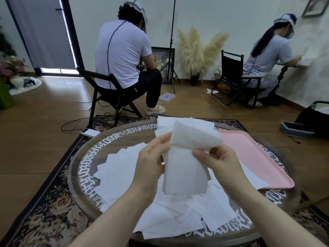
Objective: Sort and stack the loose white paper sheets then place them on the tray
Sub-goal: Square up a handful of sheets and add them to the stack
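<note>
White paper sheets were what you held: your left hand (151, 161) pinched a small stack of white rectangular sheets (185, 170) at its upper left edge, thumb and fingers (164, 139) clamped on the paper. Your right hand (219, 161) gripped a single thin white sheet (194, 138) that curled up and over the stack, its fingers closed on the sheet's lower edge. Below both hands, loose white paper sheets (121, 168) lay scattered and overlapping on the round dark wooden desk with white lettering round its rim (85, 157). To the right of your right fingers sat the flat pink plastic tray (249, 154), with a white sheet lying in it.
</note>
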